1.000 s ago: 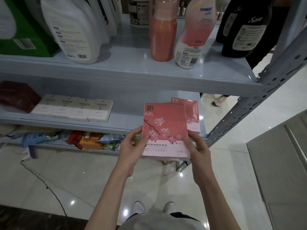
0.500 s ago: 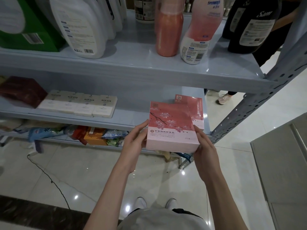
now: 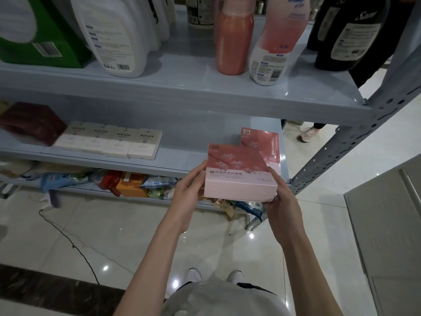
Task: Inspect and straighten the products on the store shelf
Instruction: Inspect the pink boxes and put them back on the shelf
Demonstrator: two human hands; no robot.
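Since a second ago the pink blossom box (image 3: 239,176) has been tipped flatter and carried in toward the middle shelf (image 3: 182,161), so its pale lower side now faces the camera. It sits over that shelf's front lip near the right end; whether its far edge touches the shelf board is hard to tell. The left hand (image 3: 189,190) holds the box's left side, thumb on top, fingers hidden beneath. The right hand (image 3: 281,201) grips the lower right corner, its fingertips curled under and mostly out of sight. A second pink box (image 3: 262,142) lies on the shelf just behind, half covered by the held one. Farther left along the same shelf is a row of cream boxes (image 3: 109,142), then a dark red box (image 3: 32,122), blurred and cut off by the frame edge. Below the shelf, mixed packets (image 3: 136,185) are partly hidden by the hands.
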